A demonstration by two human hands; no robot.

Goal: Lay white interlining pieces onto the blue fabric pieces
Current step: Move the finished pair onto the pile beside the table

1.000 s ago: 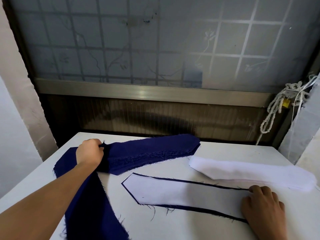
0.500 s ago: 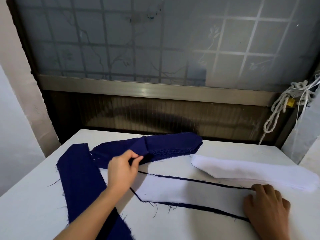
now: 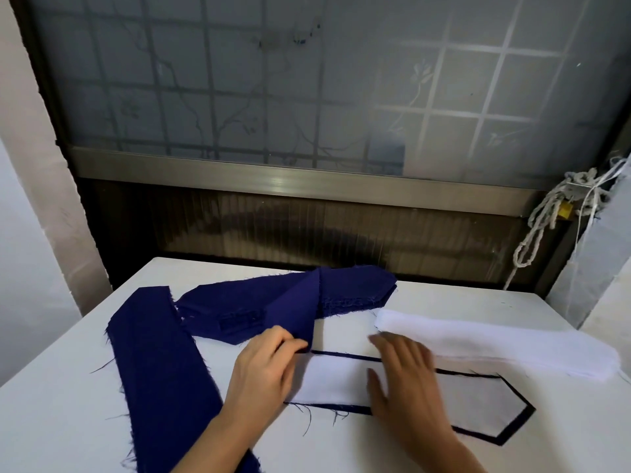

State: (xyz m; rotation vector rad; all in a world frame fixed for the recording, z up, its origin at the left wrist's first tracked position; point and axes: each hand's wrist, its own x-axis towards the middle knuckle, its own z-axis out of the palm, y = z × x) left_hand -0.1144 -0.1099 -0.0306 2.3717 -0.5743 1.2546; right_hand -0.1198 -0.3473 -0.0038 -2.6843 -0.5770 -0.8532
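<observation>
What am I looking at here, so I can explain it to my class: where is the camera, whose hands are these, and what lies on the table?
No machine here: a person works with bare hands, filmed by a camera worn on their head, looking forward and down. The left hand pinches the corner of a blue fabric piece that folds forward off the blue pile. The right hand lies flat on a white interlining piece already laid on a second blue piece, whose dark edge shows around it. A stack of white interlining lies to its right, a long blue strip on the left, all on a white table.
</observation>
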